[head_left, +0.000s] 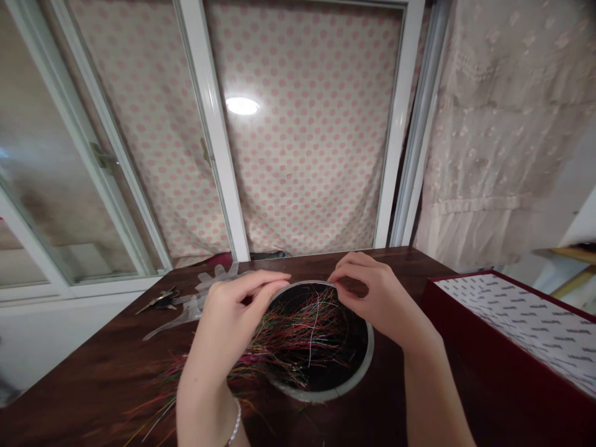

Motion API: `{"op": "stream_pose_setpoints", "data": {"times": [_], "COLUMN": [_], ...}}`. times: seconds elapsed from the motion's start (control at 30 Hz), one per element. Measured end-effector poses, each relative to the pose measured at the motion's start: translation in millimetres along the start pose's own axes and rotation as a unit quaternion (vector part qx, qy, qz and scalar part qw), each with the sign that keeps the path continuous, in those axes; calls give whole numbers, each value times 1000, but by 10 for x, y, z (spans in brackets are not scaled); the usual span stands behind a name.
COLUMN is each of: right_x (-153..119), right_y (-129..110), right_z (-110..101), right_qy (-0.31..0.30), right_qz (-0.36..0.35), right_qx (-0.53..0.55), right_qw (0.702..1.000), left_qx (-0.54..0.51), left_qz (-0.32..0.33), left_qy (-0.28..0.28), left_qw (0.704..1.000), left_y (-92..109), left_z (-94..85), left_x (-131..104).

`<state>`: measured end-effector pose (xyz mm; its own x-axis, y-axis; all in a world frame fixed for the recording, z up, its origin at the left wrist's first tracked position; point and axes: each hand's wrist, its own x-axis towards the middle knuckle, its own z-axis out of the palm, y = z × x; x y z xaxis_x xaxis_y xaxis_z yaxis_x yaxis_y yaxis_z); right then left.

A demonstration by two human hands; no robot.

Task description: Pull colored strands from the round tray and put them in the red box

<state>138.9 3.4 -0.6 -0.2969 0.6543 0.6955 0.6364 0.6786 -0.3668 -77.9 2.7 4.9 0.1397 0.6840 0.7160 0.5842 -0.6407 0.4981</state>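
A round black container with a grey rim [369, 354] stands on the dark wooden table. Many thin coloured strands [298, 329] lie in it and spill over its left side onto the table. At the rim's far left, my left hand [246, 310] has thumb and fingertips pinched together; what they hold, if anything, is too small to see. My right hand [372, 295] pinches at the far right of the rim, above the strands; anything between its fingertips is too fine to make out. A pale thin strand hangs across the bundle below the right fingertips.
Small scissors or snips [162, 300] and crumpled clear plastic [186, 311] lie on the table [93, 366] at the left. A dark red box [447, 310] with a white printed lining stands at the right. Behind the table are framed windows with a dotted curtain [307, 136].
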Motion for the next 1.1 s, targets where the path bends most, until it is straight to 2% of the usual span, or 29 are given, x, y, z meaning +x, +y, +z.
{"op": "stream_pose_setpoints", "data": {"times": [0.2,0.63,0.77,0.9,1.1], "right_x": [0,17,14,4,-8], "right_y": [16,77,101,147,176], "right_z": [0,-15,-29,-56,-74], "right_qy": [23,12,7,11,22], "right_qz": [-10,-14,-16,-11,-12], "right_qx": [-8,-3,5,8,11], "right_qw": [1000,1000,1000,1000,1000], "left_qx": [21,-29,-36,-25,-9], "left_qz": [-6,-1,-22,-37,-37], "left_qy": [-1,-94,-80,-67,-111], "left_qw": [1000,995,996,997,993], "left_y": [-41,34,55,3,-80], "left_z": [16,-44,-57,-116,-219], "left_x": [15,2,9,-6,-94]}}
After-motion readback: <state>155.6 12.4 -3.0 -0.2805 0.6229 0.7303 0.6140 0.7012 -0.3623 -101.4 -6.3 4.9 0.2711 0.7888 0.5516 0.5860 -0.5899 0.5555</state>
